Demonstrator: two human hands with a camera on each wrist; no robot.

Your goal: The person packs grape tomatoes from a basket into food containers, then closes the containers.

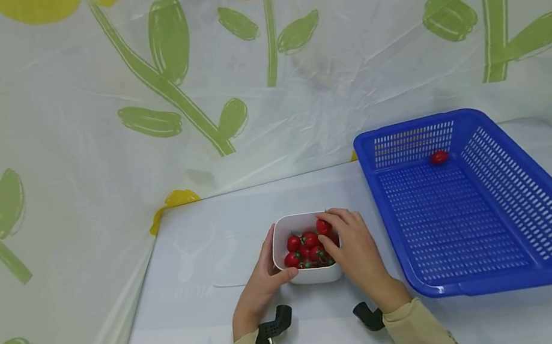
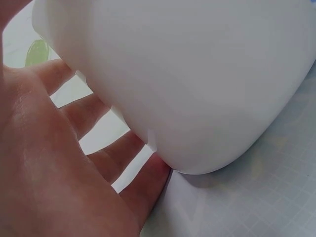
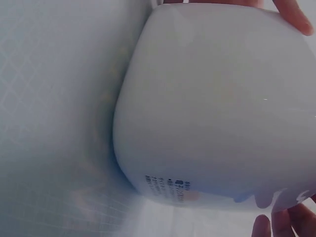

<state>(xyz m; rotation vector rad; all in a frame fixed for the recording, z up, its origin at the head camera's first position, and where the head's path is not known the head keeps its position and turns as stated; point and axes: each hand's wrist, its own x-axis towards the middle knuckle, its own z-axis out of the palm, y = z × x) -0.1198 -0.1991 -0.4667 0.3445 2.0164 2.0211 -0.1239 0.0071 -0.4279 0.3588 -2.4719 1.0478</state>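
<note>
A white square tub (image 1: 316, 276) stands on the table with several cherry tomatoes (image 1: 304, 251), red with green tops, inside. My left hand (image 1: 261, 289) grips the tub at its left side, thumb over the front rim. In the left wrist view, the fingers of that hand (image 2: 64, 143) lie along the tub's wall (image 2: 187, 89). At the back right corner of the tub, my right hand (image 1: 359, 249) pinches a cherry tomato (image 1: 323, 226) between thumb and fingers. The right wrist view shows mostly the tub's outer wall (image 3: 212, 108) with small print; the pinched tomato is hidden there.
To the right stands a large blue plastic basket (image 1: 391, 225) with slotted walls; one red tomato (image 1: 439, 157) lies at its far end. A white sheet with printed flowers (image 1: 175, 91) hangs behind the pale-covered table (image 1: 173, 341). A thin pale cord (image 1: 229, 285) lies left of the tub.
</note>
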